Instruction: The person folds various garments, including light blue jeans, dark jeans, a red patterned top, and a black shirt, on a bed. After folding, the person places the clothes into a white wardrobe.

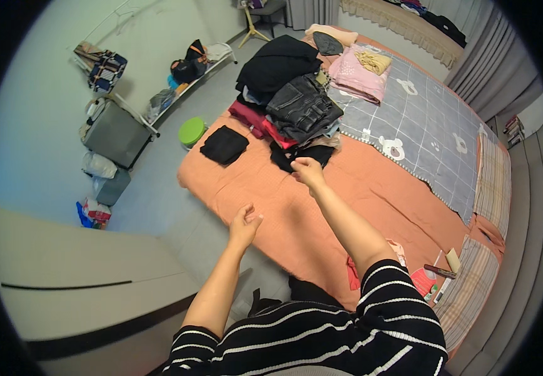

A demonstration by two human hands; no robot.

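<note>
My left hand (244, 227) hangs over the near-left edge of the orange bedsheet (271, 216), thumb and fingers apart, with nothing in it. My right hand (308, 173) is stretched farther ahead, in front of a rumpled black garment (282, 160) at the foot of a clothes pile. Its fingers are loosely bent and look apart; no cloth shows in them. Dark grey jeans (302, 109) and a large black garment (277, 62) lie on top of that pile, with red clothing (249, 119) below. A folded black garment (224, 145) lies by itself to the left.
A grey bear-patterned cover (422, 119) spreads over the bed's far right, bearing a folded pink blanket (359, 75). A green-topped stool (192, 131) stands past the bed's left edge. A grey bin (118, 133) and a low rack (190, 84) line the wall.
</note>
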